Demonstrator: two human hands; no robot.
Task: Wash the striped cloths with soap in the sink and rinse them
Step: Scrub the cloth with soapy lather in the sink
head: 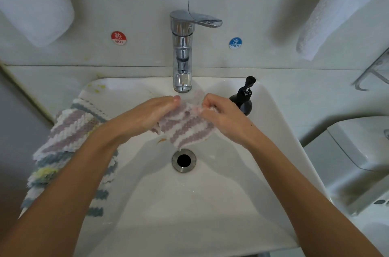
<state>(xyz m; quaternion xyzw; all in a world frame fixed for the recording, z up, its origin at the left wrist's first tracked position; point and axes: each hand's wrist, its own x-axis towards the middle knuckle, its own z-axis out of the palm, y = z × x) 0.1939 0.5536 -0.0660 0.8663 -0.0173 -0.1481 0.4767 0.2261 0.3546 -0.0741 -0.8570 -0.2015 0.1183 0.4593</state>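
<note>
While both hands, left hand [151,113] and right hand [221,115], grip the nubbly striped cloth [185,128] (purple-white); fingers curled.

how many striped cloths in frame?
At least 3: a purple-striped cloth gripped by both hands over the sink; a purple one and a blue-yellow one piled on the left rim. More may be hidden underneath.

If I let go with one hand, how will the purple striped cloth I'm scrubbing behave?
Probably floppy: the purple striped cloth already sags between the left hand and the right hand. It looks thick and fluffy, so likely heavy once soaked. With suds, it may slip.
</note>
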